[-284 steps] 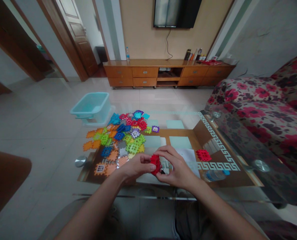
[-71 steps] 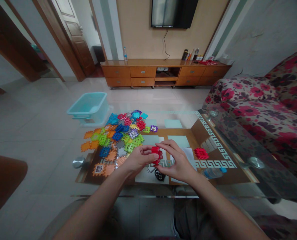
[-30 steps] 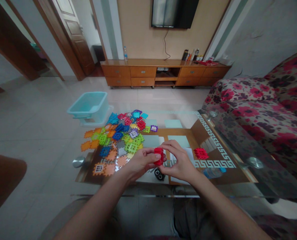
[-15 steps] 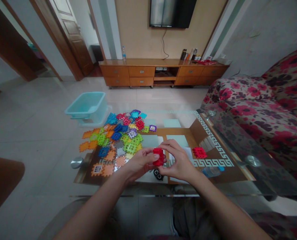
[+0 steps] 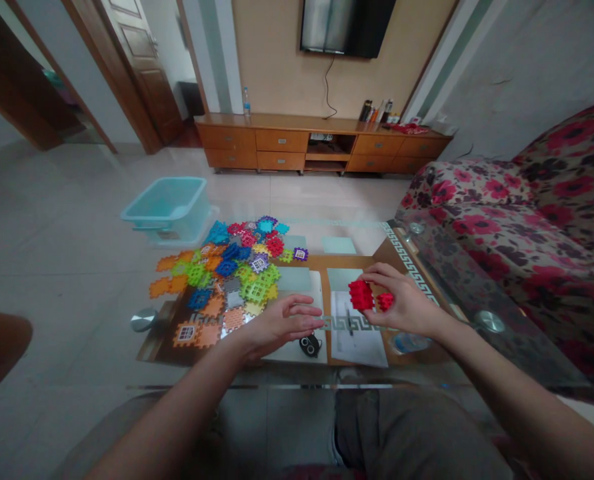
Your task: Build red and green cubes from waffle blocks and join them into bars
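Note:
My right hand (image 5: 401, 300) is raised above a sheet of white paper (image 5: 357, 337) and grips a red block of interlocking plastic tiles (image 5: 361, 295) at its fingertips. A smaller red tile cluster (image 5: 385, 301) sits against the same fingers. My left hand (image 5: 281, 320) lies flat and open over the glass tabletop, holding nothing. Its fingertips are close to a small black object (image 5: 309, 345). To the left of that hand spreads a heap of multicoloured plastic waffle tiles (image 5: 227, 273).
The glass coffee table (image 5: 457, 293) has a Greek-key border. A plastic water bottle (image 5: 407, 343) lies beyond my right hand, and a pen rests on the paper. A teal plastic basket (image 5: 167, 207) stands on the floor behind the tiles. A floral sofa (image 5: 477, 200) is to the right.
My hands have parted. The left let go of the red block, which moved right in my right hand. The loose red tile has left the tabletop, and a red piece now shows at my right fingers.

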`<state>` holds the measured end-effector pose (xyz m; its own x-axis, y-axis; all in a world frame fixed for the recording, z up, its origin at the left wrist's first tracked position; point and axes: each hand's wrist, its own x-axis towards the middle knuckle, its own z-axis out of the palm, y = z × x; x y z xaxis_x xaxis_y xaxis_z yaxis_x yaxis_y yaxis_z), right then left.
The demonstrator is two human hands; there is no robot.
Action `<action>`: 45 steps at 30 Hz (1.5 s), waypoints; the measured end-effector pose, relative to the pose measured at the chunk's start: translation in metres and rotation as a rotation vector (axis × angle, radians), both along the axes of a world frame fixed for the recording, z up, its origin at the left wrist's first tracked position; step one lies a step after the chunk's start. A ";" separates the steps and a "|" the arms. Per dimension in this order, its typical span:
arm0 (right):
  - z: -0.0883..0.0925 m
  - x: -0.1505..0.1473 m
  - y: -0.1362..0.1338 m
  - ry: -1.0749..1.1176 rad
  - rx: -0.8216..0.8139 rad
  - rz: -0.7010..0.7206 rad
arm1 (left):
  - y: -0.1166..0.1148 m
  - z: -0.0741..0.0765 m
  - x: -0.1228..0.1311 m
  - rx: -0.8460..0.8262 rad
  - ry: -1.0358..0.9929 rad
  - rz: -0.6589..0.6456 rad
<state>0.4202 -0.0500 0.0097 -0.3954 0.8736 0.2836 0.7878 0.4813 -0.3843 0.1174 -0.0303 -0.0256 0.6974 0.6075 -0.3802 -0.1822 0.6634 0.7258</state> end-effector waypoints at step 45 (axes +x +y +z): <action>-0.063 0.154 0.006 -0.308 -0.419 -0.053 | 0.001 -0.011 -0.001 0.065 0.124 -0.062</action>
